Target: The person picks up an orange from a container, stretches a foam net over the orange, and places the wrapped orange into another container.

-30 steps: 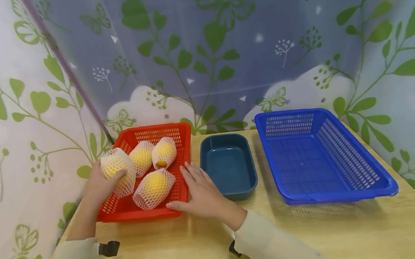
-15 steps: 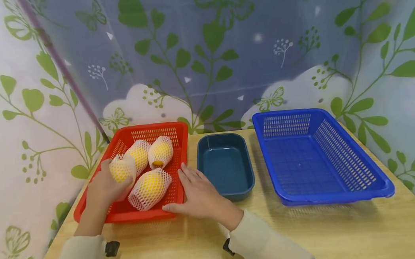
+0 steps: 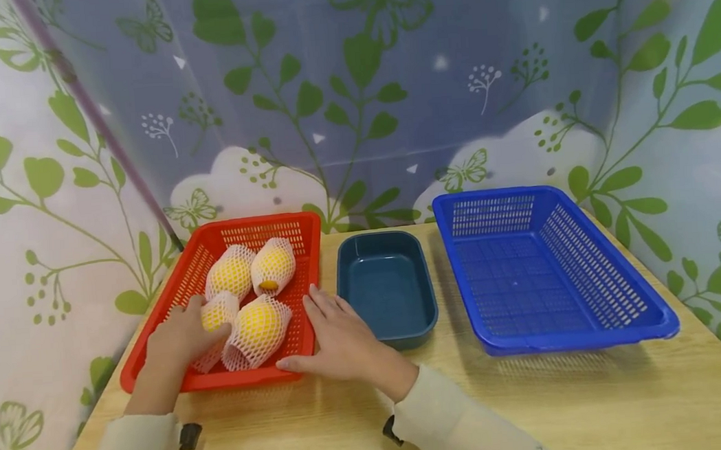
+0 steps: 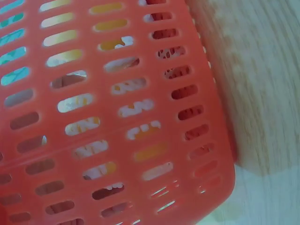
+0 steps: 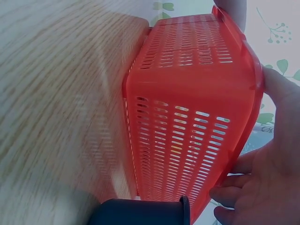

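In the head view my left hand (image 3: 178, 339) is inside the red basket (image 3: 277, 374), at its front left. It holds a yellow fruit (image 3: 216, 313) in a white foam net, thumb across the near side; its far fingers are hidden. Touching this one is another netted fruit (image 3: 258, 330), and a netted fruit (image 3: 230, 273) and a netted fruit (image 3: 273, 265) lie behind. My right hand (image 3: 343, 339) rests on the basket's right rim, fingers straight and thumb at the front corner. Only the slotted red wall (image 4: 112, 112) fills most of the left wrist view.
Right of the red basket stands a dark teal tub (image 3: 386, 296), close to my right hand. A large blue basket (image 3: 525, 284) sits farther right. All rest on a light wooden table (image 3: 470, 397). A leaf-patterned curtain (image 3: 354, 115) hangs behind the table.
My left hand has lowered the netted fruit from above the left rim into the front left of the red basket. The right hand stays on the rim; the view shifts slightly.
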`<act>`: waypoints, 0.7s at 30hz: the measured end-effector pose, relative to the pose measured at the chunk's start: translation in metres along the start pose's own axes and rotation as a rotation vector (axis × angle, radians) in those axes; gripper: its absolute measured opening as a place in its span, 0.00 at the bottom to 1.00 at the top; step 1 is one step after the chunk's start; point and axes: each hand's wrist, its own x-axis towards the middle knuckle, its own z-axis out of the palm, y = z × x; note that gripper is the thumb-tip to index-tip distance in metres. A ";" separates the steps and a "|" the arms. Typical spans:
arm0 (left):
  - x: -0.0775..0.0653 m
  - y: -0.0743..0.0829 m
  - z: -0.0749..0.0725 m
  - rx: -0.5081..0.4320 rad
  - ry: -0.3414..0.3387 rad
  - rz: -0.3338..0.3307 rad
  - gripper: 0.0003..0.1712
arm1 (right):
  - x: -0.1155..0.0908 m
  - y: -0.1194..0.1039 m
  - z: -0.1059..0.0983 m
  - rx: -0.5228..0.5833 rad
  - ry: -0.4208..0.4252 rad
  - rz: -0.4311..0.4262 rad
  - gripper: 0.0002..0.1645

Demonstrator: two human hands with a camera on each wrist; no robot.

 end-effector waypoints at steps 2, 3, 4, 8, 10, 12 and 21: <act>-0.001 0.001 0.001 0.016 0.001 0.010 0.49 | 0.000 0.000 0.000 -0.002 0.001 0.001 0.64; -0.001 0.001 0.001 0.022 0.005 0.017 0.49 | 0.000 0.000 0.000 -0.006 0.001 0.002 0.64; -0.002 0.002 0.001 0.033 0.012 0.023 0.49 | 0.000 0.000 0.000 -0.009 0.001 0.002 0.64; -0.004 0.005 0.001 0.075 0.059 0.048 0.47 | 0.000 0.000 -0.001 -0.014 -0.005 0.000 0.64; -0.004 0.005 0.001 0.095 0.089 0.054 0.46 | 0.000 0.000 -0.002 -0.017 -0.007 -0.004 0.64; -0.005 0.005 0.001 0.091 0.119 0.051 0.45 | 0.000 0.000 -0.002 -0.022 -0.008 -0.007 0.64; -0.009 0.016 -0.014 -0.052 0.349 0.081 0.40 | -0.003 0.012 -0.016 -0.060 -0.030 -0.046 0.59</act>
